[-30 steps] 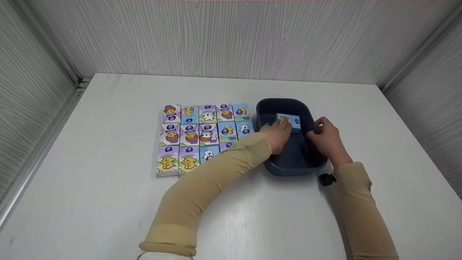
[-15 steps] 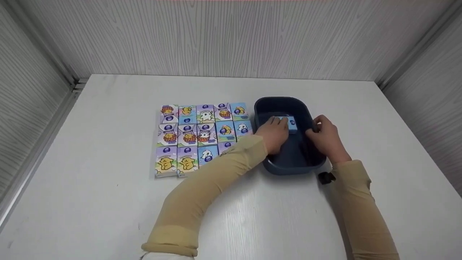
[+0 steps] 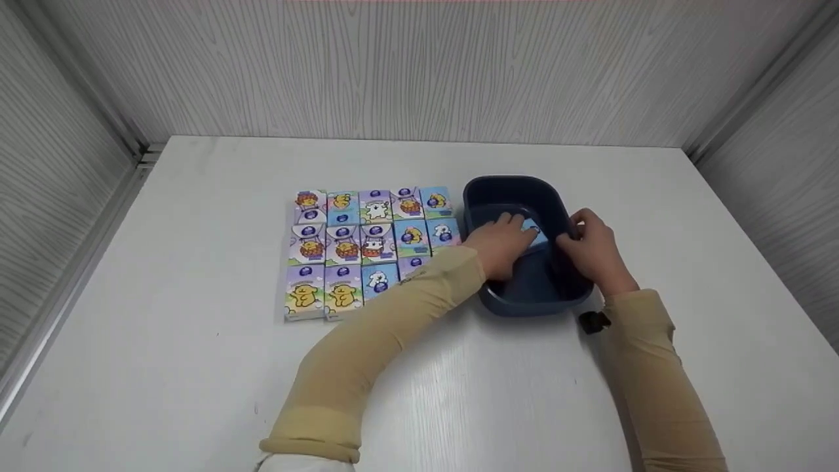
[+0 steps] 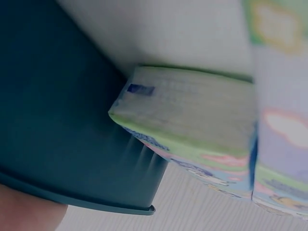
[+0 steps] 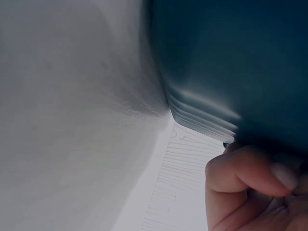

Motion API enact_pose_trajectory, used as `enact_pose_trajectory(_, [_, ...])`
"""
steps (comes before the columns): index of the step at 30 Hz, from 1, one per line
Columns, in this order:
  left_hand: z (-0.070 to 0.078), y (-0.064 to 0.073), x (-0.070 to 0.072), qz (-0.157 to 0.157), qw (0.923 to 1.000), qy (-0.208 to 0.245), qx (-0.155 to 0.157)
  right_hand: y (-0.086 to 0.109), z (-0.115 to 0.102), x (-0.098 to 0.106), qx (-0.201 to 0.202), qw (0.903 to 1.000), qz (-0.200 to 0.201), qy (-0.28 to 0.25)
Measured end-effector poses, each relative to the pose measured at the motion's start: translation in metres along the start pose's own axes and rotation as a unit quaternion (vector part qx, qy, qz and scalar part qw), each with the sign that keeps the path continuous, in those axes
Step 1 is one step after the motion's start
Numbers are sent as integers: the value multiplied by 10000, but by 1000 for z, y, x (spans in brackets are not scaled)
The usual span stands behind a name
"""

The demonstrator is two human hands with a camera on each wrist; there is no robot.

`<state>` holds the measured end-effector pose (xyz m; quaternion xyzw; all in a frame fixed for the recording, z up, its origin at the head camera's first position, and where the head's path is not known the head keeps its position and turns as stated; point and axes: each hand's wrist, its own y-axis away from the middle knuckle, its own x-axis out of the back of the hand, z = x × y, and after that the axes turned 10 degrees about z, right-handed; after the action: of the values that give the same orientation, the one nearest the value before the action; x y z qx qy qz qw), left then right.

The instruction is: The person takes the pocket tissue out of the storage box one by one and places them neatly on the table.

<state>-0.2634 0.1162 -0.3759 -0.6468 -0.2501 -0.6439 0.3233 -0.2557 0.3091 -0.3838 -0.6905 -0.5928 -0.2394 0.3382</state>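
Observation:
In the head view, my left hand point(image 3: 501, 246) reaches into a dark blue plastic bin point(image 3: 534, 307). Its fingers hold a light-blue pocket tissue pack point(image 3: 536, 237), partly covered by the hand; the thumb is hidden. On the bin's right side, my right hand point(image 3: 593, 252) pinches the rim, its curled fingers also visible in the right wrist view point(image 5: 245, 180). Several cartoon-printed tissue packs point(image 3: 344, 246) lie in rows left of the bin. One tissue pack point(image 4: 187, 110) sits close against the bin's outer wall point(image 4: 86, 159) in the left wrist view.
Everything stands on a white table point(image 3: 419, 393) enclosed by pale wood-grain panels point(image 3: 419, 72) at the back and sides. A small black object point(image 3: 593, 322) sits by the right sleeve cuff. My left forearm crosses over the nearest row of packs.
Inside the bin, the blue tissue pack has turned and shifted slightly toward me, and my left hand covers more of it. My right hand stays on the rim.

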Motion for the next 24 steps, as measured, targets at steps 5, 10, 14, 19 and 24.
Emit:
enact_pose_trajectory(5, [1,-1,0,216,9998,18,42,0,0,1,-8,10000,4,4])
enact_pose_trajectory(10, [0,-1,-1,374,9990,200,148,-1,0,0,-19,10000,-3,-15])
enact_pose_trajectory(14, [0,-2,1,445,9983,328,175,-2,-1,2,-13,10000,27,-32])
enact_pose_trajectory(19, [2,-1,5,869,9962,28,57,-3,-1,3,-3,10000,28,-37])
enact_pose_trajectory(24, [3,12,12,1754,9840,243,198,-1,-2,2,-113,9999,-44,-90])
